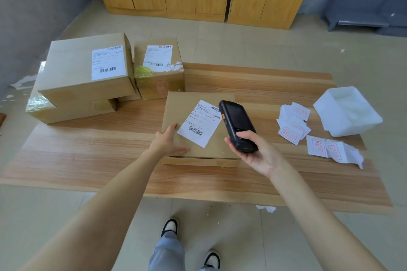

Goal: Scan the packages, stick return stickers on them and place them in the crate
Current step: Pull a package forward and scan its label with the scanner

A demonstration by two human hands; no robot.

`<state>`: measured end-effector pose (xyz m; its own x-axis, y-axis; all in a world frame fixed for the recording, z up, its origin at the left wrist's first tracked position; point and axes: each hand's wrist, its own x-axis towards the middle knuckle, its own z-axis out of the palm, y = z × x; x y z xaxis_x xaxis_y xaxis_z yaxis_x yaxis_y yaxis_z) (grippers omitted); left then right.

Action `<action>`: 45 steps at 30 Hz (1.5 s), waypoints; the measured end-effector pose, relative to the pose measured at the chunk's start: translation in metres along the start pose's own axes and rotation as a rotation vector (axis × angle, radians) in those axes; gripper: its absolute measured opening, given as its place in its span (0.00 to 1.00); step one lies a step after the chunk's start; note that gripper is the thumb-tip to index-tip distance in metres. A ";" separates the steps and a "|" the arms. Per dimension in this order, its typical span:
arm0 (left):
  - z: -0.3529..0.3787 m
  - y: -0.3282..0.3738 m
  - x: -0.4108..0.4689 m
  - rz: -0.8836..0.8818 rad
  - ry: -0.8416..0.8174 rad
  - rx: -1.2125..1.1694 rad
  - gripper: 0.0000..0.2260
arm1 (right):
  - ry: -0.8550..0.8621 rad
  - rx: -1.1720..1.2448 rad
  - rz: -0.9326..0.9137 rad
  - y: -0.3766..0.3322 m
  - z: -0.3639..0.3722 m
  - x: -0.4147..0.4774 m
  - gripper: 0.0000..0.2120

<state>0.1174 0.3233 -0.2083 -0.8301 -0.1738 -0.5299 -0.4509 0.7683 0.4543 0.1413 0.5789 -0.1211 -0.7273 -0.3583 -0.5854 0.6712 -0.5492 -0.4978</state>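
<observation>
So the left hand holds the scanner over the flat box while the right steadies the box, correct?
Not quite: the hands are swapped. The head view shows the right hand holding the scanner over the flat box, while the left hand steadies the box at its near-left corner.

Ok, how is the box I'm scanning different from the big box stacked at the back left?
The box under the left hand lies flat and low, straight on the table; the big box is taller and sits on top of another box. The near box's label is skewed, while the big box's label sits roughly square to its edges. The scanner in the right hand is held over the near box only. Both are plain brown cardboard with white barcode labels.
</observation>
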 end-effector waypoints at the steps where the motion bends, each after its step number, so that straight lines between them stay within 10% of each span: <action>1: -0.001 -0.001 0.001 -0.003 -0.007 0.009 0.45 | -0.012 -0.006 0.016 0.005 0.009 -0.004 0.18; 33: 0.036 -0.021 -0.049 0.112 0.277 -0.085 0.39 | 0.165 0.187 0.211 0.123 0.065 -0.095 0.09; 45: 0.039 -0.023 -0.059 0.110 0.293 -0.104 0.43 | 0.131 -0.075 -0.062 0.114 0.043 -0.078 0.19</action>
<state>0.1889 0.3401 -0.2153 -0.9280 -0.2747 -0.2519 -0.3719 0.7277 0.5763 0.2684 0.5115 -0.1054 -0.7459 -0.2218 -0.6280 0.6383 -0.5073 -0.5789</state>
